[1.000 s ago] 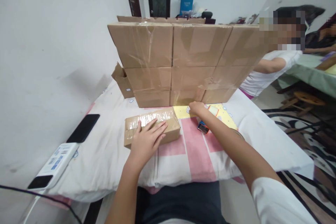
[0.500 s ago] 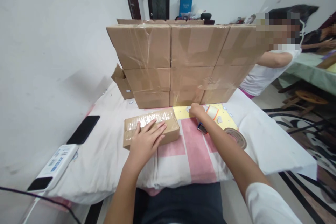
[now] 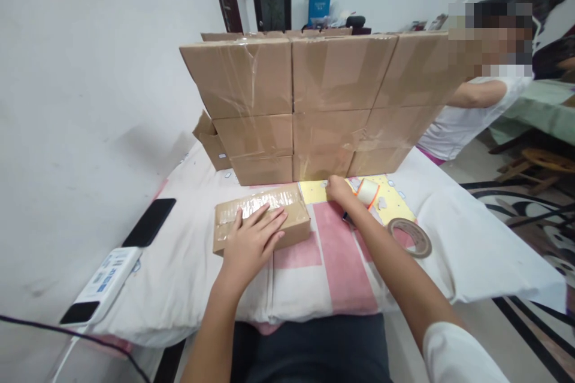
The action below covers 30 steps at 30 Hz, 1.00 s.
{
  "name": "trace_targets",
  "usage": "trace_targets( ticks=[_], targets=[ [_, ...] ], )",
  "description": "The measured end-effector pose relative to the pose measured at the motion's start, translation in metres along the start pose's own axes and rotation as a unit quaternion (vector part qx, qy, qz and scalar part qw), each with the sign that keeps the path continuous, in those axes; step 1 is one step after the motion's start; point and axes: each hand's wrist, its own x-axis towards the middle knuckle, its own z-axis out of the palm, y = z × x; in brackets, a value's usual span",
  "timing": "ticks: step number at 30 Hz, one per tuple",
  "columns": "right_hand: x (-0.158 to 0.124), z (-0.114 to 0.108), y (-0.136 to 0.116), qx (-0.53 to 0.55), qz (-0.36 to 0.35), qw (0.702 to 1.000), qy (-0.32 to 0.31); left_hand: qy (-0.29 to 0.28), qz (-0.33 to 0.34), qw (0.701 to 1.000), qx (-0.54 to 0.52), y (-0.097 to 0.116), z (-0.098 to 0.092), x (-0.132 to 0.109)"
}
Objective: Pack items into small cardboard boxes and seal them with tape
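Note:
My left hand lies flat with its fingers spread on a small cardboard box, whose top carries shiny clear tape. Farther forward, my right hand is closed over the yellow patch of the tablecloth, close to the foot of a stack of cardboard boxes. Whatever its fingers hold is hidden. Just right of that hand lies a white roll with orange edges. A brown tape roll rests flat beside my right forearm, which partly covers a small dark object.
The taped stack forms a wall across the table's back, with an open carton at its left. A black phone and a white box-shaped item lie along the left edge. Another person is beyond the stack, near a wooden stool.
The view has shifted slightly. My left hand stays flat on the box, and my right hand stays closed at nearly the same spot. My right forearm now covers more of the small dark object.

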Motion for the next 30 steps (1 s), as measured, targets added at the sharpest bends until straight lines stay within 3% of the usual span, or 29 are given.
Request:
trace_targets(
  ticks=[5, 9, 14, 18, 22, 30],
  targets=[
    [-0.031, 0.012, 0.010, 0.138, -0.148, 0.979, 0.025, -0.042, 0.079, 0.994, -0.068, -0.040, -0.013, -0.007],
    [-0.054, 0.028, 0.009, 0.363, -0.275, 0.890, 0.004, -0.027, 0.108, 0.982, -0.154, -0.065, -0.022, -0.014],
    [-0.083, 0.025, -0.003, 0.371, -0.390, 0.839, -0.079, -0.009, 0.084, 0.973, -0.215, -0.065, -0.024, -0.012],
    [-0.106, 0.018, -0.010, 0.265, -0.423, 0.861, -0.103, 0.003, 0.059, 0.971, -0.230, -0.061, -0.024, -0.008],
    [-0.116, 0.025, -0.012, 0.155, -0.450, 0.876, -0.076, -0.004, 0.052, 0.975, -0.217, -0.057, -0.027, -0.006],
    [-0.109, 0.036, -0.008, 0.146, -0.476, 0.865, -0.063, -0.012, 0.052, 0.978, -0.203, -0.056, -0.029, -0.006]
  ],
)
